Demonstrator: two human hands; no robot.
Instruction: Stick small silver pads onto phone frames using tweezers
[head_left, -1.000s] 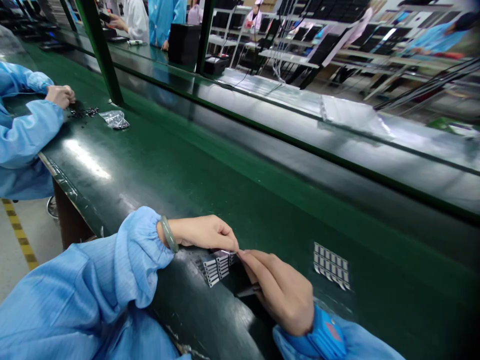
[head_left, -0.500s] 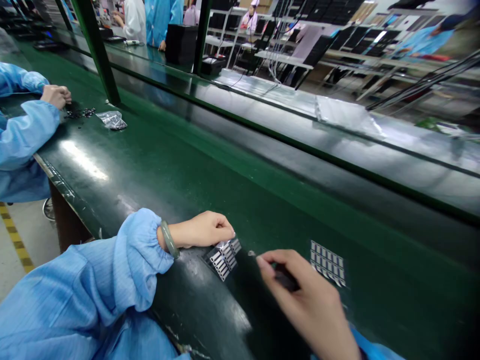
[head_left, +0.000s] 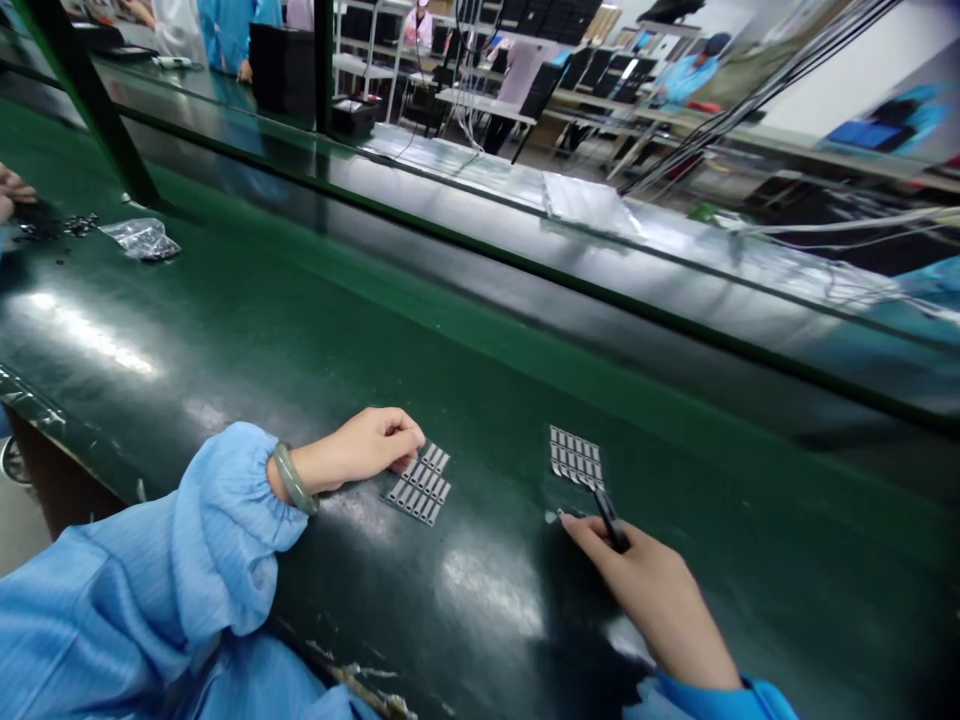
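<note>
At the upper corner of the left sheet (head_left: 421, 488), the left hand (head_left: 375, 443) pinches the edge, thumb and forefinger together, other fingers curled. Well apart from it, the right hand (head_left: 652, 590) brings thumb and forefinger nearly together; a small clear scrap (head_left: 551, 517) sits at their tips, apparently pinched, though too small to confirm. The same hand grips a black tool (head_left: 613, 525), its tip at the lower edge of the right sheet (head_left: 576, 457).

Change of state: one second ago both hands meet at the left sheet; half a second ago the right hand is apart from it, scrap at the fingertips. Now that hand is just below the right sheet, and the left sheet, previously tilted, lies nearly flat. Judgement: the scrap probably comes from the left sheet, and handling shifts to the right sheet, whose lower tabs curl.

Clearances: both sheets lie on the bench (head_left: 487, 390) with open room between and behind them. The worn front edge (head_left: 375, 692) runs below the left forearm. Beyond, the rail (head_left: 525, 264) bounds the far side. A co-worker's hand (head_left: 15, 188) and a bag (head_left: 142, 238) are well away, at far left.
</note>
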